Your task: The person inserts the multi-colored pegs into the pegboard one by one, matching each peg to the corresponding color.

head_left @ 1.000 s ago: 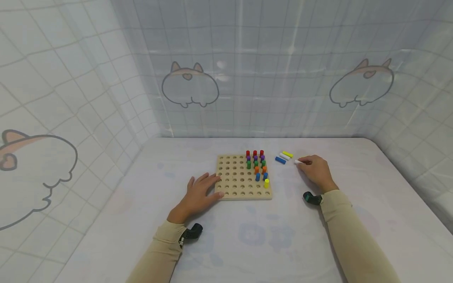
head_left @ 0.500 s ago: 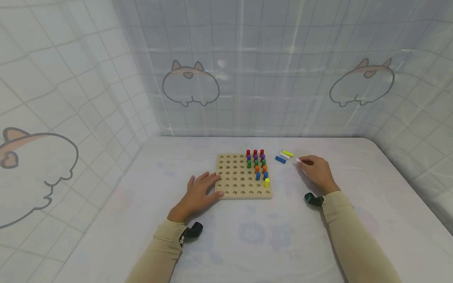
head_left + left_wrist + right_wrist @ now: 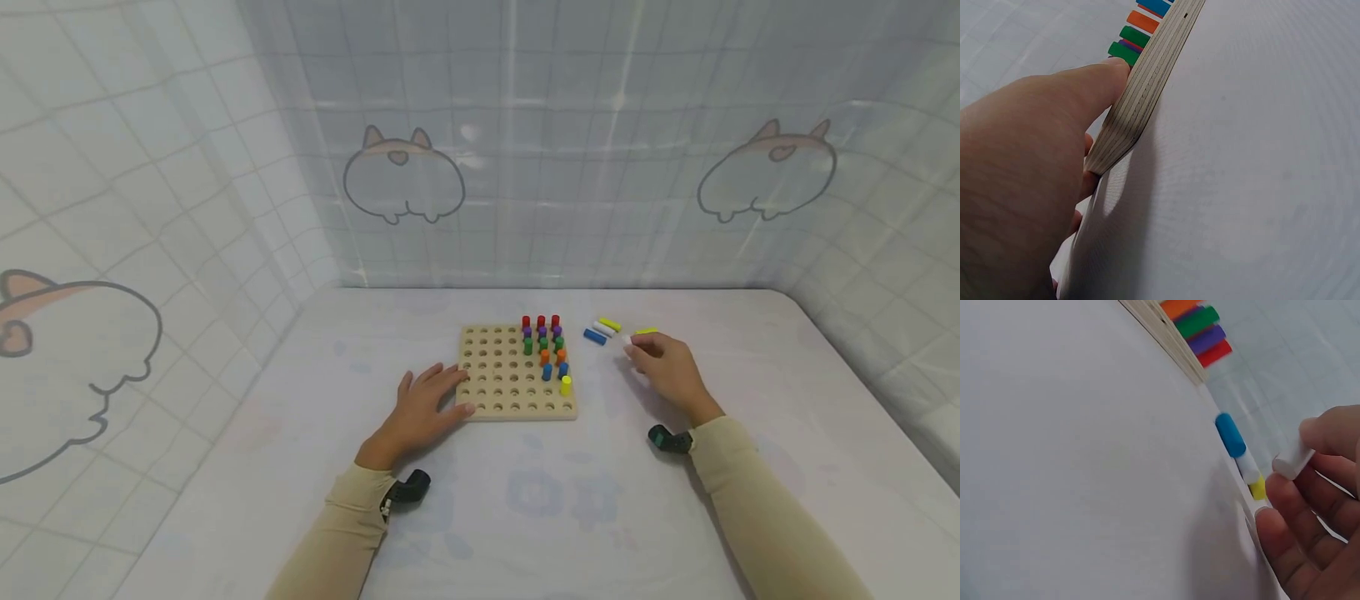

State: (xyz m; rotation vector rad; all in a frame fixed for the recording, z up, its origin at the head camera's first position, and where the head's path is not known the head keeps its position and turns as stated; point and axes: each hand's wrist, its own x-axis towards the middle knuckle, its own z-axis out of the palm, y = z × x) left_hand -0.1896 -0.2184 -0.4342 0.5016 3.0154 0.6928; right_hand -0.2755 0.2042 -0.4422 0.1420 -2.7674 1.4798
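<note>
A wooden pegboard [image 3: 501,385] lies on the table with red, purple, green, orange, blue and yellow pegs [image 3: 545,348] standing in its right columns. My left hand [image 3: 423,406] rests flat against the board's front left corner, thumb [image 3: 1085,84] along the board's edge [image 3: 1150,87]. Right of the board, my right hand [image 3: 666,367] pinches a white peg [image 3: 627,340] between thumb and fingers, just off the table. In the right wrist view the white peg [image 3: 1294,459] shows at my fingertips [image 3: 1272,490].
Loose pegs lie on the table beyond my right hand: a blue peg [image 3: 595,337], a white one [image 3: 603,330], a yellow one [image 3: 610,324] and a second yellow peg [image 3: 647,332]. A patterned sheet walls the table at the back and sides.
My right hand has taken up the white peg and drawn slightly back toward me, uncovering the second yellow peg. The left hand and board have not moved.
</note>
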